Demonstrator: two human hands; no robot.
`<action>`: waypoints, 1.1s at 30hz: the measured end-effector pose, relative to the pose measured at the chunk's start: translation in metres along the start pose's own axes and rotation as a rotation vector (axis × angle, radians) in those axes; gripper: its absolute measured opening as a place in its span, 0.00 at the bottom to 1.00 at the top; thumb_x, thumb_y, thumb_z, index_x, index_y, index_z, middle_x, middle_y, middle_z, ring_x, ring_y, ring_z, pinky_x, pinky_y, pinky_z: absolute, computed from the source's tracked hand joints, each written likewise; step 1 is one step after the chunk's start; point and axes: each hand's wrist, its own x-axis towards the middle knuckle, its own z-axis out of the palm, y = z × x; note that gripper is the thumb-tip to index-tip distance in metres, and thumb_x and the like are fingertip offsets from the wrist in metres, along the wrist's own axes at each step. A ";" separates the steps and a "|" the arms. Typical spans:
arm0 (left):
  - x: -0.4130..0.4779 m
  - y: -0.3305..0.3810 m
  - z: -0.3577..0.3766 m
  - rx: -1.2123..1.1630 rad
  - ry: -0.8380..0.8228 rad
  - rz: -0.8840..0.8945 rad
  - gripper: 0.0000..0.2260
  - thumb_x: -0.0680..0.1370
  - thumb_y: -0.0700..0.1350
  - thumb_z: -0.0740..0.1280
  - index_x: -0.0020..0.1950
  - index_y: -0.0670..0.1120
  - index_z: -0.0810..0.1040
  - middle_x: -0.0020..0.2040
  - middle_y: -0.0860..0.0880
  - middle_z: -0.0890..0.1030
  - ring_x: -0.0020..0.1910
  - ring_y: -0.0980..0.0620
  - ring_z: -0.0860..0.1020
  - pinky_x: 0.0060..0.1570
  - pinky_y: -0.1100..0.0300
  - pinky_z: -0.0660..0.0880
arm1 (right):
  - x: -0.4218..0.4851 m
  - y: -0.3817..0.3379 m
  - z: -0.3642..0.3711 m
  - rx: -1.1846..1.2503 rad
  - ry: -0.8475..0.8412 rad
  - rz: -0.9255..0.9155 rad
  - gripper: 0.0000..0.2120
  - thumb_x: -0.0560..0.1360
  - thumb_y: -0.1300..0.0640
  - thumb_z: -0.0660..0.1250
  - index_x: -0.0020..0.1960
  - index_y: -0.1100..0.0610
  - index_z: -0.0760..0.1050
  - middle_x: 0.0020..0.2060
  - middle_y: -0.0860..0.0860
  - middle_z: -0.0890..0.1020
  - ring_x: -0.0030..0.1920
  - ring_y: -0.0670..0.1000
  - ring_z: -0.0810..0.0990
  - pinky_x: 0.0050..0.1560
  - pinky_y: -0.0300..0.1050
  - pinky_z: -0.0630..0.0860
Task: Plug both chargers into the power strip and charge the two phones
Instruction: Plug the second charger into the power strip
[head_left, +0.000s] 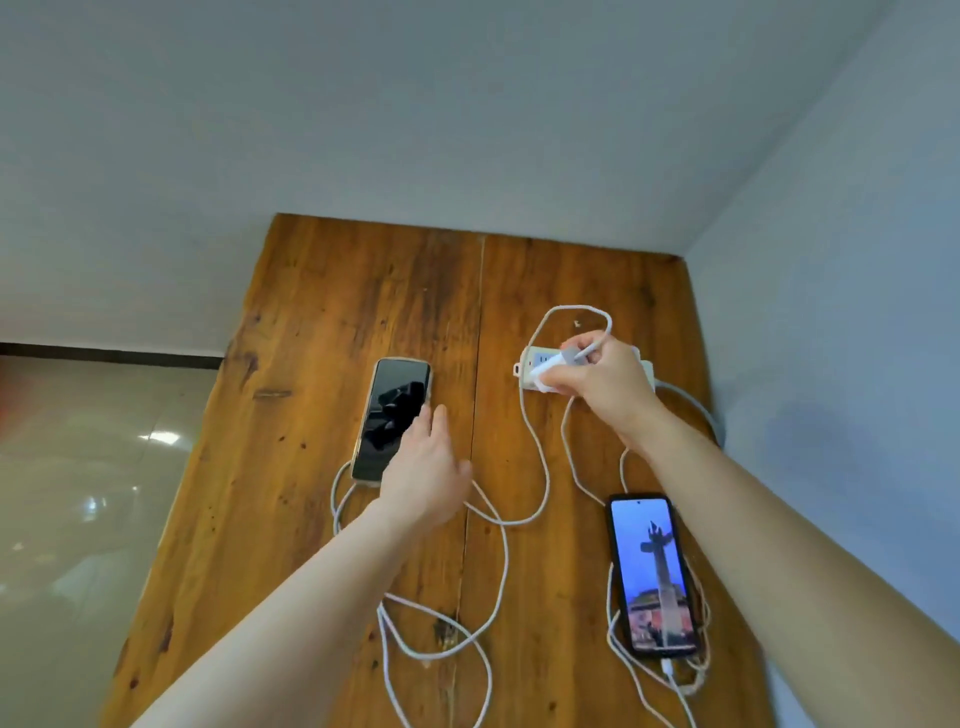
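R hand (605, 382) fingers clamped on white charger (553, 371) at power strip (532, 364); L hand (423, 467) fingers loose, splayed.

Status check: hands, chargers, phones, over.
Right hand pressing white charger at power strip. Left hand on dark phone. Lit phone cabled. Nothing blocking.

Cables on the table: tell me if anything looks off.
The white cables lie in loose, crossing loops between the dark phone and the lit phone. Untidy, but nothing looks damaged or spilled.
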 end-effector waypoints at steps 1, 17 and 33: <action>0.010 0.011 0.003 0.002 0.003 0.019 0.32 0.80 0.51 0.60 0.80 0.48 0.48 0.81 0.48 0.50 0.78 0.46 0.55 0.70 0.49 0.64 | 0.013 0.002 -0.007 0.002 0.016 0.026 0.17 0.67 0.55 0.74 0.53 0.54 0.73 0.50 0.53 0.79 0.51 0.52 0.80 0.54 0.51 0.79; 0.084 0.052 0.032 0.453 -0.125 0.345 0.35 0.80 0.44 0.60 0.79 0.51 0.40 0.80 0.52 0.39 0.78 0.48 0.38 0.75 0.45 0.49 | 0.115 -0.003 -0.012 -0.311 0.116 0.128 0.12 0.66 0.53 0.73 0.35 0.55 0.70 0.31 0.49 0.76 0.31 0.47 0.77 0.29 0.41 0.72; 0.084 0.062 0.028 0.450 -0.149 0.293 0.37 0.79 0.42 0.63 0.79 0.51 0.42 0.80 0.51 0.41 0.78 0.46 0.42 0.74 0.46 0.52 | 0.118 0.000 -0.013 -0.446 0.119 0.274 0.22 0.68 0.45 0.74 0.47 0.55 0.64 0.30 0.47 0.69 0.27 0.47 0.71 0.24 0.36 0.65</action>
